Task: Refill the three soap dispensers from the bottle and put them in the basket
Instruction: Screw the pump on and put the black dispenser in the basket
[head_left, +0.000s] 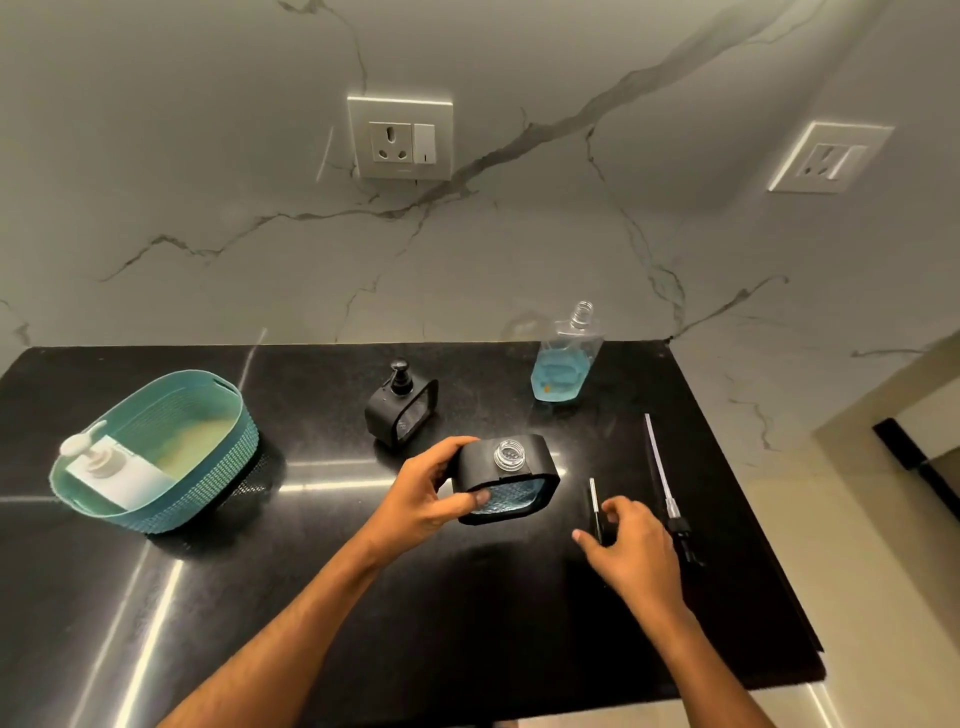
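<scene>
Soap dispenser (506, 480), black with its neck uncapped, stood on the counter (311, 597), grasped in the left grip (426, 499). Right grip (631, 545) pinched a loose pump tube (594, 506) beside it. A second black dispenser (400, 410) stood behind; a white dispenser (111, 470) lay in the teal basket (208, 431). The refill bottle (563, 364), uncapped, held blue liquid.
</scene>
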